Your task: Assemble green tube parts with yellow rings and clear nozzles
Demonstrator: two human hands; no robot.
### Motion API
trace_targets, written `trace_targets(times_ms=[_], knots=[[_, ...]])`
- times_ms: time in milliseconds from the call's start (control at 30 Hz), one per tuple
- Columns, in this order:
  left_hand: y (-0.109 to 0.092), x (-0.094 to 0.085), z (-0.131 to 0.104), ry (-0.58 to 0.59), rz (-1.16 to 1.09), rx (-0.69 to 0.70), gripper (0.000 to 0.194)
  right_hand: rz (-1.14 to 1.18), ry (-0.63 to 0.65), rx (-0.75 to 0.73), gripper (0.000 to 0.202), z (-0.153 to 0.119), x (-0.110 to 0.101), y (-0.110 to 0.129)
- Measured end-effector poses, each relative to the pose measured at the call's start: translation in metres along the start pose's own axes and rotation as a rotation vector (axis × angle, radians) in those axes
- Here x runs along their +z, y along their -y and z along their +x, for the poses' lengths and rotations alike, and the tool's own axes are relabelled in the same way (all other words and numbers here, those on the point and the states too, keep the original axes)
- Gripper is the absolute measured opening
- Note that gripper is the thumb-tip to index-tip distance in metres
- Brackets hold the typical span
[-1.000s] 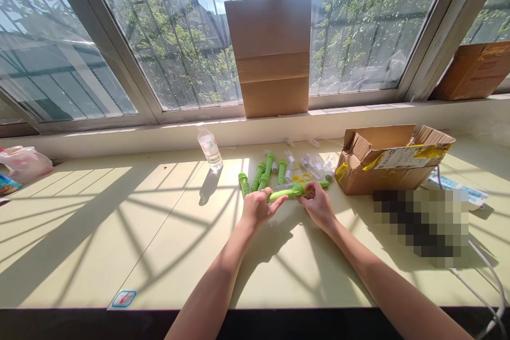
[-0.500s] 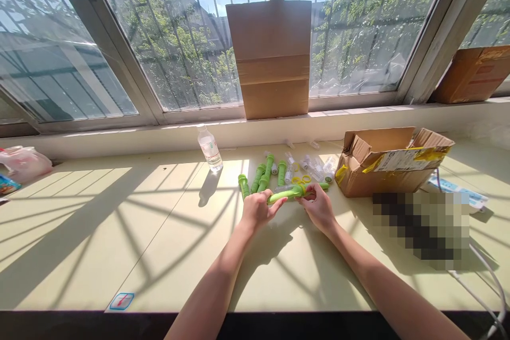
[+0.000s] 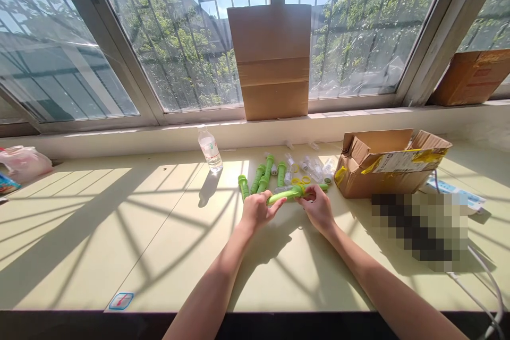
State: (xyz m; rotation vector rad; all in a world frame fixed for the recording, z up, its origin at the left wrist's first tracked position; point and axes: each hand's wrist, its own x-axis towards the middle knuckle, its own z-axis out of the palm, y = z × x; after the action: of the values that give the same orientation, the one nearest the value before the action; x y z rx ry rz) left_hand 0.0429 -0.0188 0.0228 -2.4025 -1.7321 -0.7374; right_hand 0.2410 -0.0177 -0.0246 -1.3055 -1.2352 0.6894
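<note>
A light green curved piece [image 3: 283,196] is held between my two hands above the table. My left hand [image 3: 257,209] pinches its left end between thumb and fingers. The fingers of my right hand [image 3: 317,206] are closed on its right part, by a yellow ring. Just behind my hands stand or lie several green ribbed tubes [image 3: 263,179]. Beside them on the right are yellow rings [image 3: 305,180] and several clear plastic tubes [image 3: 316,169].
An open cardboard box [image 3: 392,164] is right of the parts, with a power strip [image 3: 458,194] and white cables behind and beside it. A water bottle [image 3: 210,150] stands at the back left. A plastic bag [image 3: 26,163] lies far left. A cardboard sheet [image 3: 274,64] leans on the window.
The view has shifted very slightly. Both hands keep the same hold on the green piece, with no clear movement.
</note>
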Motion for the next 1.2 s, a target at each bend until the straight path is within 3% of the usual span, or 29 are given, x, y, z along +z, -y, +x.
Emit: trace_targets(times_ms=[700, 933, 1200], knots=[[0.0043, 0.0031, 0.0002, 0.019, 0.008, -0.014, 0.044, 0.034, 0.016, -0.001, 0.029, 0.0030, 0.0041, -0.0057], [0.0058, 0.0021, 0.0006, 0.036, -0.085, -0.036, 0.047, 0.028, 0.036, -0.003, 0.031, 0.0006, 0.0031, -0.0014], [0.0061, 0.0036, 0.0011, 0.030, -0.092, -0.043, 0.041, 0.023, 0.014, -0.023, 0.033, -0.0006, 0.0021, 0.0012]])
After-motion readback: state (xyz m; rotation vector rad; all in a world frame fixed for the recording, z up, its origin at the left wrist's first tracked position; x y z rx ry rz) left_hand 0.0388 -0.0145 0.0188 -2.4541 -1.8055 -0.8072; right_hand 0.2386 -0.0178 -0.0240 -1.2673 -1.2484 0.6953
